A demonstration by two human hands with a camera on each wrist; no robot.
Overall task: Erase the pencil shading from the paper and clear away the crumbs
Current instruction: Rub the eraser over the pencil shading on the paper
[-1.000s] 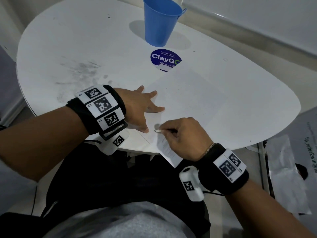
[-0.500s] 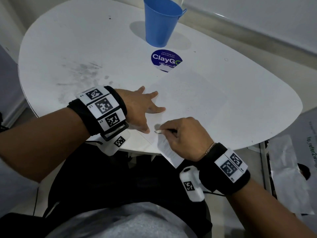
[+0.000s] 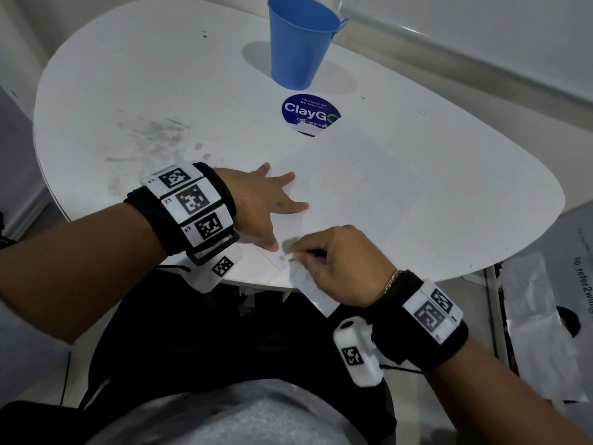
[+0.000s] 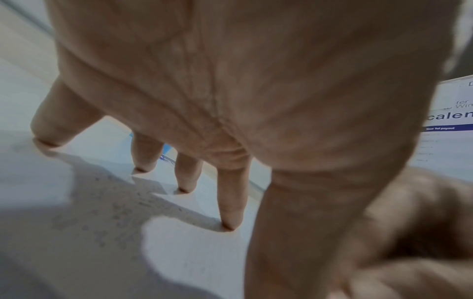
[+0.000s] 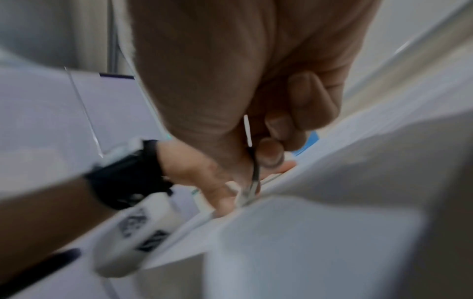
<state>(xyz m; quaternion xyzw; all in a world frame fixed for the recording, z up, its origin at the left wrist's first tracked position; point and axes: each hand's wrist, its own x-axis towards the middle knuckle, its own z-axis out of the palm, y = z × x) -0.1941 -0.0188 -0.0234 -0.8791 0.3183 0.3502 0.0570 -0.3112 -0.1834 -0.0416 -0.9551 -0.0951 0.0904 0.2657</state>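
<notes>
White sheet of paper (image 3: 369, 194) lies on the pale oval desk (image 3: 160, 75) under both hands. From the head, the left hand (image 3: 260, 203) is spread flat, pinning it; the right hand (image 3: 340, 261) pinches a small white eraser (image 3: 291, 259), mid-rub. The wrist views agree. Next, I judge: brushing off crumbs

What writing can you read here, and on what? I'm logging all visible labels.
"ClayGo", "Let's keep our pantries clean.": round blue sticker on the table; its bottom line is part hidden.
"calen", cut off: printed sheet in the left wrist view; smaller lines blurred.
Sideways text on the floor sheet: unreadable.
Wristband squares: patterns with tiny illegible labels.
</notes>
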